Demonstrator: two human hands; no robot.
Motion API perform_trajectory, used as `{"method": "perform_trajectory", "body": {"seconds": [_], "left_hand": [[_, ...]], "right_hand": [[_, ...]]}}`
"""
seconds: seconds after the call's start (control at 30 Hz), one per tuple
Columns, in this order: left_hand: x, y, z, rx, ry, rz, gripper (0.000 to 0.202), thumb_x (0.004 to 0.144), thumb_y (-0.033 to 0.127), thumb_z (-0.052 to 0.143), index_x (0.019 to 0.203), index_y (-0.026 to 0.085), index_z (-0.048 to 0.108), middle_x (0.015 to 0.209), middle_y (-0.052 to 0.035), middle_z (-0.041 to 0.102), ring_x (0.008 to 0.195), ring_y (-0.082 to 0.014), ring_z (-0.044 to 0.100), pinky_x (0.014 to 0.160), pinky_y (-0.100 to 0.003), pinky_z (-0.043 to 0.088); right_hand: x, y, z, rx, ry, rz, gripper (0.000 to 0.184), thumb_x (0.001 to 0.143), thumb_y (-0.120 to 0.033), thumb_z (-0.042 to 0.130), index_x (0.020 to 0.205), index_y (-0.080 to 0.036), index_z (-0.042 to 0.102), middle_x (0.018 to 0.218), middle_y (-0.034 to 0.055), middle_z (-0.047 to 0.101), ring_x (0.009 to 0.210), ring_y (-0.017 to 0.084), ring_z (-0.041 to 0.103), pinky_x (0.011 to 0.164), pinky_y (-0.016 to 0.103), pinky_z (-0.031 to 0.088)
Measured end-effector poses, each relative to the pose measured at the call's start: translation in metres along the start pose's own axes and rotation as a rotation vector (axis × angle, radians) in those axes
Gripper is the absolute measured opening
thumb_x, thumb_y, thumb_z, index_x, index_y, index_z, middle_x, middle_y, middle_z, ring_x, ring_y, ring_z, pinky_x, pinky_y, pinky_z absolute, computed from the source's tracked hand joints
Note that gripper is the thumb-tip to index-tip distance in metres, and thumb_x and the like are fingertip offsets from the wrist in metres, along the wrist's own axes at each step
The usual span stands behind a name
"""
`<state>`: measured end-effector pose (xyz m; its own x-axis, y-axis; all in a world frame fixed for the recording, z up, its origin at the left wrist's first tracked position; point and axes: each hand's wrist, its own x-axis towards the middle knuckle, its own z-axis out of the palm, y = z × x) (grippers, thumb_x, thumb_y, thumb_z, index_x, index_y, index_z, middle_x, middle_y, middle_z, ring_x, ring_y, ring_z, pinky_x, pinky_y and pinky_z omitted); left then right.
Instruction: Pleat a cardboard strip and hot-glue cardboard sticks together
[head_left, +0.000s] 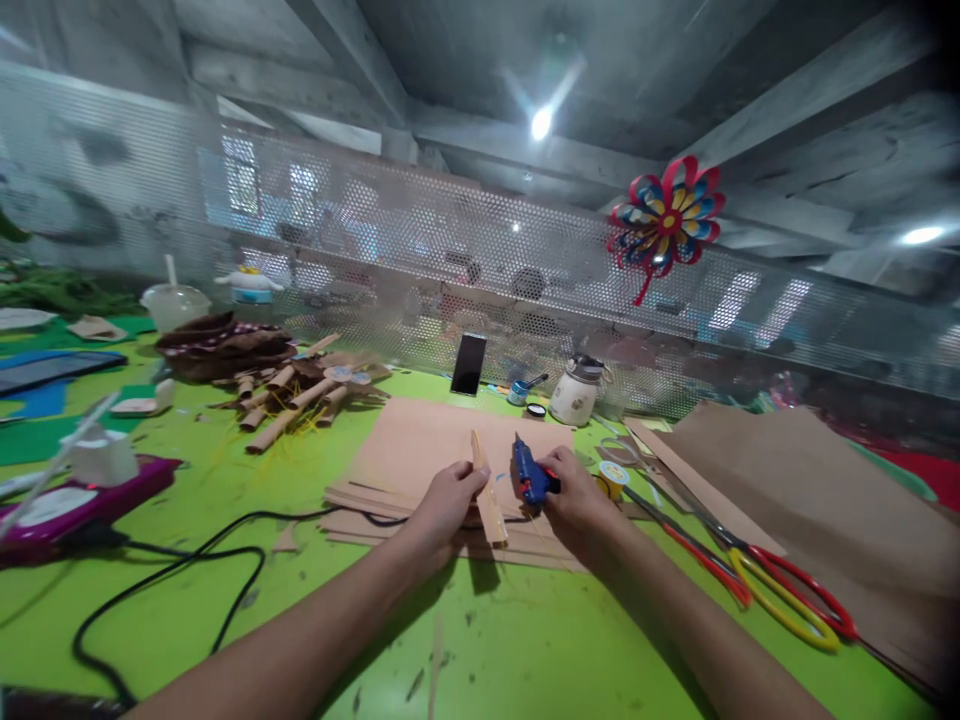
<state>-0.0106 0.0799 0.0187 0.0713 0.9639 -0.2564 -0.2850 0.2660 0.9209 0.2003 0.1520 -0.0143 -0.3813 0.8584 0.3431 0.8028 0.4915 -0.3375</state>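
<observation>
brown paper strip (492, 515) was pinched in your left hand (448, 498) above the stacked sheets (416, 435); your right hand (576, 492) gripped the blue glue gun (532, 480); keeping the nozzle (517, 439) close and steady seemed advisable.

You are in what looks like a craft workshop, inside a bare, grey building. Above you run a raw ceiling (480, 55) and heavy beams (349, 50), lit by lamps (541, 123); a perforated screen (420, 215) stands behind your table (360, 630), with windows (241, 175) showing through it. The table's green top is marked with dark spots. On it you have stacked brown paper (412, 430), big scissors (787, 600), a heap of brown tubes (304, 395) and a power strip (150, 490), and your right hand (576, 490) holds a glue gun (531, 478). A bright flower ornament (670, 222) shows near the screen's top edge.
</observation>
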Motion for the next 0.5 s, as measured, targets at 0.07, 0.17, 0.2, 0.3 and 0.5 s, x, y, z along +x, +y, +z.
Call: {"method": "perform_trajectory", "body": {"seconds": [0.07,0.17,0.2,0.3,0.5], "left_hand": [[0.001,0.0,0.001,-0.039,-0.001,0.018,0.014,0.079,0.027,0.058,0.089,0.018,0.055,0.067,-0.0017,0.063,0.05,-0.0139,0.06,0.05,-0.026,0.049],[0.001,0.0,0.003,-0.099,0.002,0.034,0.009,0.078,0.021,0.058,0.086,0.016,0.056,0.063,-0.0011,0.062,0.047,-0.0125,0.058,0.051,-0.024,0.049],[0.002,0.0,0.003,-0.108,0.005,0.036,0.008,0.078,0.02,0.058,0.086,0.016,0.057,0.062,-0.0012,0.062,0.046,-0.0124,0.057,0.05,-0.024,0.048],[0.002,-0.001,0.003,-0.117,0.015,0.047,0.008,0.078,0.02,0.059,0.084,0.015,0.058,0.059,-0.0012,0.061,0.046,-0.0122,0.056,0.049,-0.023,0.047],[0.007,-0.004,0.0,-0.167,-0.001,0.088,0.011,0.074,0.02,0.065,0.08,0.015,0.057,0.057,0.0001,0.058,0.046,-0.0116,0.054,0.046,-0.021,0.042]], "right_hand": [[0.006,-0.001,-0.004,-0.041,0.046,0.045,0.04,0.067,-0.006,0.06,0.105,-0.02,0.065,0.097,0.0046,0.053,0.087,0.018,0.053,0.079,0.026,0.043],[0.025,-0.004,-0.012,-0.101,0.112,0.106,0.037,0.072,-0.013,0.06,0.109,-0.019,0.064,0.097,0.0061,0.054,0.089,0.02,0.054,0.08,0.028,0.043],[0.034,-0.006,-0.014,-0.12,0.125,0.12,0.035,0.075,-0.016,0.061,0.109,-0.019,0.064,0.096,0.0064,0.054,0.089,0.021,0.055,0.08,0.028,0.043],[0.059,-0.011,-0.012,-0.184,0.133,0.146,0.034,0.077,-0.023,0.061,0.112,-0.02,0.064,0.099,0.0074,0.054,0.088,0.021,0.055,0.078,0.028,0.043],[0.081,-0.014,0.013,-0.313,0.06,0.143,0.034,0.076,-0.028,0.067,0.109,-0.021,0.066,0.111,0.0106,0.053,0.093,0.023,0.055,0.078,0.03,0.043]]}}
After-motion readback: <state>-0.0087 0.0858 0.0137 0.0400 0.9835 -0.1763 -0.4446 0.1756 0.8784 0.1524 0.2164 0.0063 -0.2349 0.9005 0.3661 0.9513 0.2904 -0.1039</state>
